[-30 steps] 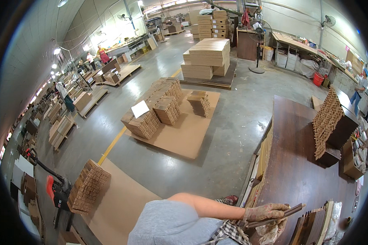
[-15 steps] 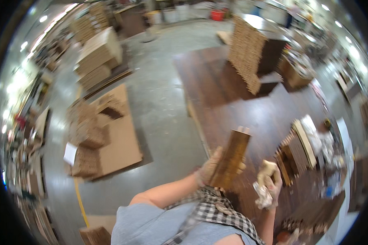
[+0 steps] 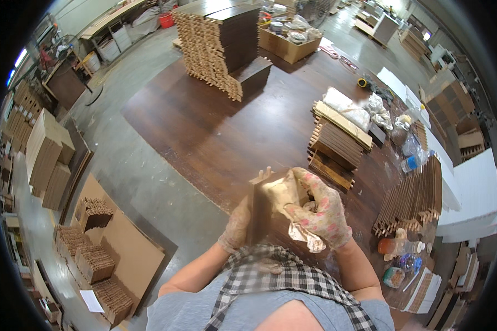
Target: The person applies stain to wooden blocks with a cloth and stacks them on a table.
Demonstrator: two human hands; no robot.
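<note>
I see my left hand [image 3: 238, 223] gripping one board [image 3: 258, 216]; my right hand [image 3: 324, 212] clutching one rag [image 3: 282, 193] against it; one table [image 3: 218, 132] beyond.

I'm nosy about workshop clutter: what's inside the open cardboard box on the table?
The cardboard box holds round containers and translucent plastic bags near its top. Its bottom and anything beneath them are covered, so cannot be seen.

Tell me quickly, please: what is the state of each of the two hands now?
Left hand: closed, holding a flat, dark brown wooden board.
Right hand: closed, holding a crumpled, off-white cloth.
</note>
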